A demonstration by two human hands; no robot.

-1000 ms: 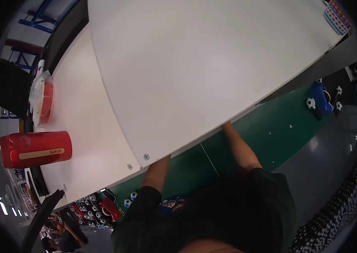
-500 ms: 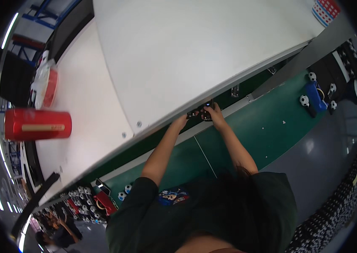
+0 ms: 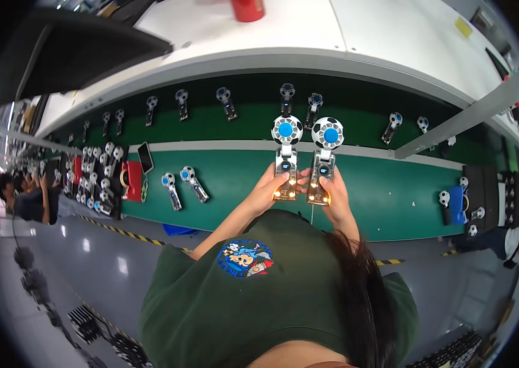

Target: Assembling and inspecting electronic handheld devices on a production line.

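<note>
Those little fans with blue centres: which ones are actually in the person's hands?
The two upright ones side by side: one fan in the left hand, one fan in the right hand. The rest lie on the green belt.

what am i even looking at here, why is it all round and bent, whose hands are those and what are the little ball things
The picture comes from a wide fisheye camera worn on a person's head, looking down, so straight edges bend toward the rim. The dark green shirt at the bottom is that person's own.

Their left hand and right hand each hold a small handheld fan upright, side by side: the left fan and the right fan. Each has a black-and-white, ball-patterned head with a blue centre, and small lights glow on the handles.

Ahead runs a green work surface with more such fans lying on it, under a white shelf. Another person stands far left.
</note>
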